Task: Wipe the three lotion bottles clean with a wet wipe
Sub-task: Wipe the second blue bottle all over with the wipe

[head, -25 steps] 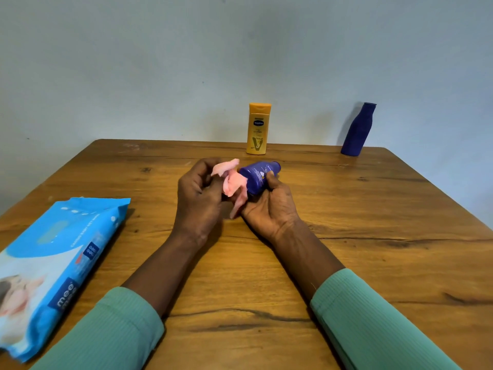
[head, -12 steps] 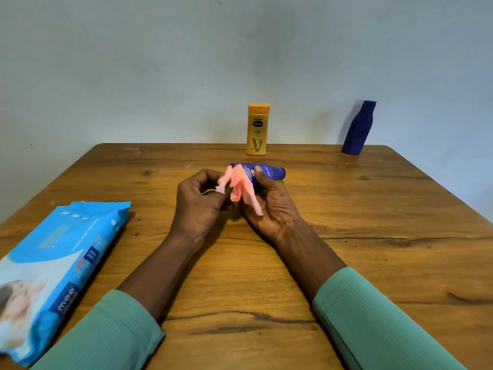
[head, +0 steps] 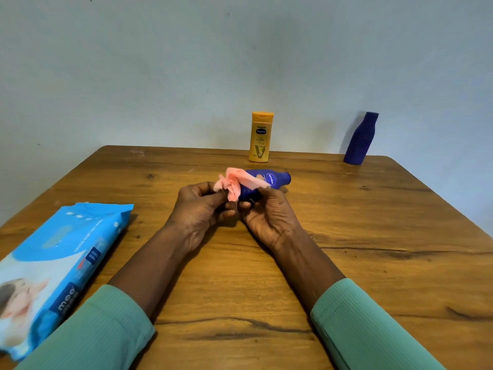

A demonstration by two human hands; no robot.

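1. Holding the small blue bottle (head: 274,180) sideways above the tabletop (head: 373,236), my right hand (head: 269,220) is curled round its base.
2. My left hand (head: 197,212) pinches the pink wipe (head: 237,182), which drapes over the bottle.
3. I'd turn the bottle while wiping toward the cap; the yellow bottle (head: 261,137) and tall blue bottle (head: 360,140) wait at the far edge.
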